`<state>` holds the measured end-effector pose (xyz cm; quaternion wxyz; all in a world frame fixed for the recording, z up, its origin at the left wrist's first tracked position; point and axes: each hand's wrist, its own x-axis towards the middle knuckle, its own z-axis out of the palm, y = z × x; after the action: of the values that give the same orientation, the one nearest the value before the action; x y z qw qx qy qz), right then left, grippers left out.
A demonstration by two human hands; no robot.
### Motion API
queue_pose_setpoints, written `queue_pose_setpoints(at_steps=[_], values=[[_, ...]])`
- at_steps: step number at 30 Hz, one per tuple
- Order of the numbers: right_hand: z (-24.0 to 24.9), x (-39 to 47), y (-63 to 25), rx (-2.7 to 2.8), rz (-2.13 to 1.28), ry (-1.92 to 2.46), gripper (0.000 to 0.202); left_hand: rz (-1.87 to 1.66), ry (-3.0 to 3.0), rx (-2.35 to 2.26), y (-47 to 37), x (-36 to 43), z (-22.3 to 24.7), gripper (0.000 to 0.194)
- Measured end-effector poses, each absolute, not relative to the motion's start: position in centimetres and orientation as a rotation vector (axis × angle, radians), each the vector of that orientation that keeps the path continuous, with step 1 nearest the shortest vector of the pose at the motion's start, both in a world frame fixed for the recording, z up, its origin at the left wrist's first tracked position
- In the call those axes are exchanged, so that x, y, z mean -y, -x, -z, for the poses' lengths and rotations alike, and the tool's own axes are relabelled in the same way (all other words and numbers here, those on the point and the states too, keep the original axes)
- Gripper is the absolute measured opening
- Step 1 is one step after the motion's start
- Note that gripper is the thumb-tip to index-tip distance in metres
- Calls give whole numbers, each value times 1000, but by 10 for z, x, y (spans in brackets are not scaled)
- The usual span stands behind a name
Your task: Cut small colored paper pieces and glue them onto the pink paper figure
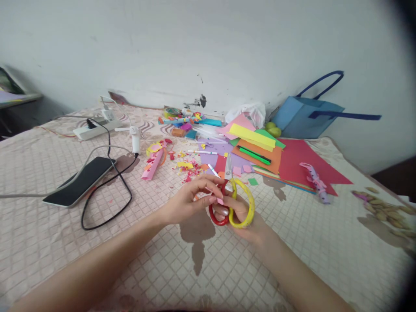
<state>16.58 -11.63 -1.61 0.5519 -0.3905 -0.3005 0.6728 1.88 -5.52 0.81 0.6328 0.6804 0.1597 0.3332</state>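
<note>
Scissors (242,203) with one red and one yellow handle loop hang on the fingers of my right hand (242,212), blades pointing away from me and closed together. Between the fingertips of both hands is a small pink paper piece (220,201). My left hand (191,197) pinches it from the left, thumb and forefinger together. Just beyond the hands lie small red and pink paper scraps (191,170), a white marker (212,170) and a green paper bit (253,181).
Coloured sheets (302,160) and a green pen (255,155) lie ahead to the right, before a blue bag (305,115). A dotted paper roll (315,184) is at right. On the left are a black power bank (81,180), cables and a pink roll (152,164).
</note>
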Motion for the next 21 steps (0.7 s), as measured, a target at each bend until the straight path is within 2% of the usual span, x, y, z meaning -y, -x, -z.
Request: queue_pose_setpoints(at_steps=[5, 9, 21], values=[[19, 115, -167, 776, -1168, 1097, 22, -712, -1403, -637, -24, 56, -3, 27], [20, 117, -168, 936, -908, 1269, 22, -585, -1415, -743, -26, 57, 4, 27], [23, 116, -168, 960, -916, 1319, 25, -618, -1381, -730, -26, 54, 9, 17]])
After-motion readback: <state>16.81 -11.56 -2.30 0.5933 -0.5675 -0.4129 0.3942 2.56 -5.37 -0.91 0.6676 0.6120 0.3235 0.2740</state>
